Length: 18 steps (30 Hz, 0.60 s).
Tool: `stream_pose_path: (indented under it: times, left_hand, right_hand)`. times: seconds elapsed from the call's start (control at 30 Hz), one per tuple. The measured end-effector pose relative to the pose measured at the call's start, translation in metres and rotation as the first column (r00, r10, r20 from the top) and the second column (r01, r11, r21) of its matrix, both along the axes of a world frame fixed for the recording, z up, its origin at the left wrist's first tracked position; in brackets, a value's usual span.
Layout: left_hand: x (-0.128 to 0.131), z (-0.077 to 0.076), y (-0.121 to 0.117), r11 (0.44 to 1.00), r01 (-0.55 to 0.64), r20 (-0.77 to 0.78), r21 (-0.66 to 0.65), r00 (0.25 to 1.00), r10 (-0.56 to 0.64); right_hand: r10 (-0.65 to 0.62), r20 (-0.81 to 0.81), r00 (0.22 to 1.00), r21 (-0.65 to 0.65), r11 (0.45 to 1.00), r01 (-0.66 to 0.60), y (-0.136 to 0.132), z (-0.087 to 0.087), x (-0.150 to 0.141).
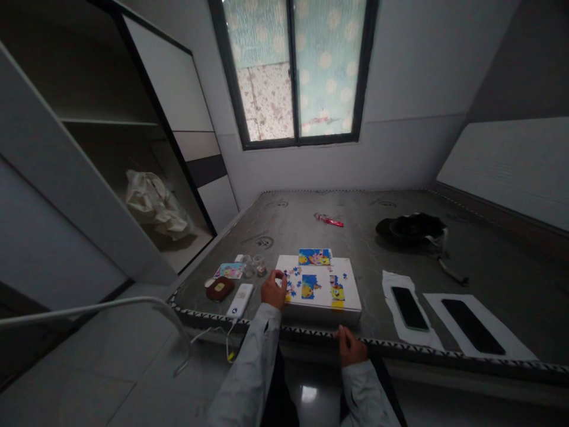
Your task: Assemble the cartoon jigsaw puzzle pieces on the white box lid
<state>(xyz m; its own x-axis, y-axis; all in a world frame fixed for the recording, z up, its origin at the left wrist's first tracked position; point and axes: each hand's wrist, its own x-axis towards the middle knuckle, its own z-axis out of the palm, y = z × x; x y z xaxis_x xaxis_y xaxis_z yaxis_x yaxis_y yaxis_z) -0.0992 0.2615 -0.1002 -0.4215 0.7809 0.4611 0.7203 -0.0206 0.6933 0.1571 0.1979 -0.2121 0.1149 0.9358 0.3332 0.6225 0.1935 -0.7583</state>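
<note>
My left hand (pixel 274 289) is at the left edge of a white box (pixel 320 305), thumb and forefinger curled into a pinch beside loose jigsaw pieces (pixel 293 271). Whatever it holds, if anything, is too small to make out. In front of the box's near right corner is my right hand (pixel 352 347), its fingers curled together; their contents do not show. On the box lie two partly joined puzzle sections, one blue and yellow (pixel 308 287), the other mostly yellow (pixel 337 289). A colourful picture card (pixel 315 257) lies at the box's far edge.
Left of the box are a white power bank (pixel 240 300) with a cable, a brown case (pixel 220 289), a picture card (pixel 229 270) and small clear containers (pixel 253 265). Two phones (pixel 409 308) on white paper and a dark cap (pixel 411 228) lie right. A red item (pixel 329 220) lies behind.
</note>
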Motion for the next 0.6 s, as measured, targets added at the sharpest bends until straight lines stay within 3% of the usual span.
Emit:
stream_pose_path:
  times: [0.27, 0.47, 0.6]
  left_hand:
    - [0.002, -0.046, 0.012, 0.996, -0.082, 0.248, -0.045, 0.964, 0.09]
    - [0.016, -0.049, 0.007, 0.997, 0.071, 0.237, -0.025, 0.97, -0.063]
    - [0.019, -0.05, 0.006, 0.995, 0.082, 0.3, -0.057, 0.952, -0.061]
  right_hand:
    - [-0.06, -0.048, 0.997, -0.033, 0.998, 0.059, 0.004, 0.007, 0.0]
    - [-0.074, -0.055, 0.996, -0.022, 0.997, 0.073, 0.004, 0.016, -0.005]
    - [-0.074, -0.043, 0.996, 0.005, 0.997, 0.075, -0.001, 0.019, -0.009]
